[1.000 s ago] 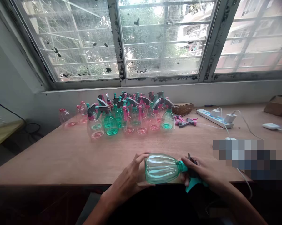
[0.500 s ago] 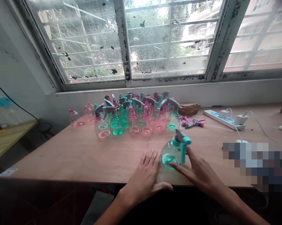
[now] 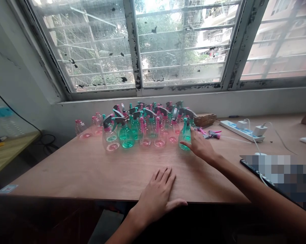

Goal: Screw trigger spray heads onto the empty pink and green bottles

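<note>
My right hand (image 3: 201, 145) reaches forward and its fingers wrap the back of a teal spray bottle (image 3: 185, 134) that stands upright at the right end of a cluster of teal and pink spray bottles (image 3: 142, 127). My left hand (image 3: 156, 195) lies flat, fingers spread, on the wooden table (image 3: 92, 169) near its front edge, holding nothing.
Loose pink and grey trigger heads (image 3: 209, 133) lie right of the cluster beside a small brown box (image 3: 205, 119). A white power strip (image 3: 244, 130) with chargers and cables sits at the right. Two capless pink bottles (image 3: 85, 128) stand at the left. A barred window runs behind.
The teal bottle went from lying in both hands at the table edge, to upright, then my right hand pushed it forward to the cluster. My left hand let go and rests flat.
</note>
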`<state>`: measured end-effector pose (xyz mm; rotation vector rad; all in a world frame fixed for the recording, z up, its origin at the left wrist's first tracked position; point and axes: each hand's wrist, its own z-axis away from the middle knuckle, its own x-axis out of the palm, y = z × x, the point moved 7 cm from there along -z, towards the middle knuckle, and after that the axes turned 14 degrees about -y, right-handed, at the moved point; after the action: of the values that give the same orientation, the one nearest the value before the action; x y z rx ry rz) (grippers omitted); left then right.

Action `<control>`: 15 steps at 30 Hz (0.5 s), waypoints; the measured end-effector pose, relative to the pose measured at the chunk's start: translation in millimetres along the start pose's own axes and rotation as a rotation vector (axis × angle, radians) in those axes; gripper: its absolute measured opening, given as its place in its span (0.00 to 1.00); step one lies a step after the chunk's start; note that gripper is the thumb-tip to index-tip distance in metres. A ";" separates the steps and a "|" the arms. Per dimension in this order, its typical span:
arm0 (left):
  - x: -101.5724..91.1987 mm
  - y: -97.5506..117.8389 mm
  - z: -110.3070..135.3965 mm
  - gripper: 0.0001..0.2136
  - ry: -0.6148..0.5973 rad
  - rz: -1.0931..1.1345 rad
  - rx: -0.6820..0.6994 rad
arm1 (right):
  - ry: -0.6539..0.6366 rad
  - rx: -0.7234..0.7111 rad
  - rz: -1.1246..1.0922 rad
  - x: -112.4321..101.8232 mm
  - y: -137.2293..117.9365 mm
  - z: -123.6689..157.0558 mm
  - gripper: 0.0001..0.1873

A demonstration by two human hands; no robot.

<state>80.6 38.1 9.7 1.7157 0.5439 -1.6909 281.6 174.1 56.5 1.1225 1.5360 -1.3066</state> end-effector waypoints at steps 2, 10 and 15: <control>-0.5 0.4 -0.5 0.42 -0.002 0.009 -0.002 | 0.007 -0.018 -0.021 2.8 3.5 -5.4 0.43; -22.8 -4.8 8.3 0.31 0.085 0.192 0.040 | 0.053 -0.098 -0.118 14.9 21.5 -9.4 0.49; -92.1 -73.9 48.6 0.20 0.603 0.318 -0.124 | 0.097 -0.138 -0.163 12.9 29.0 -1.5 0.56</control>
<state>-12.7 69.6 90.9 2.0853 0.5850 -0.8901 305.9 179.1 36.6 1.0032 1.7921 -1.2461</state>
